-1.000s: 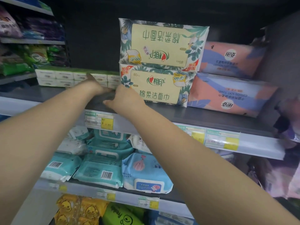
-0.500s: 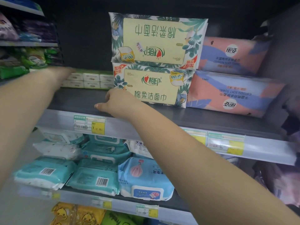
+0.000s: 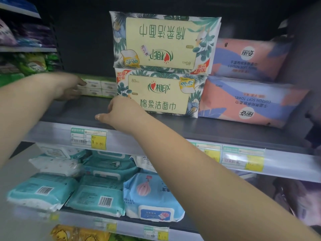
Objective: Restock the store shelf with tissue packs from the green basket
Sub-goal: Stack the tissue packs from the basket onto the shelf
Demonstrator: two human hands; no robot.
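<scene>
2 hands (image 3: 69, 87) (image 3: 121, 112) on shelf (image 3: 225, 129), left at small tissue boxes (image 3: 100, 86).

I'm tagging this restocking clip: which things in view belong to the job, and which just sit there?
Job: left hand reaching the small white-and-green tissue boxes; right hand on the grey metal shelf; stacked yellow leaf-print tissue packs.
Lying about: pink-and-blue cotton towel packs; teal wet-wipe packs below; yellow price tags.
</scene>
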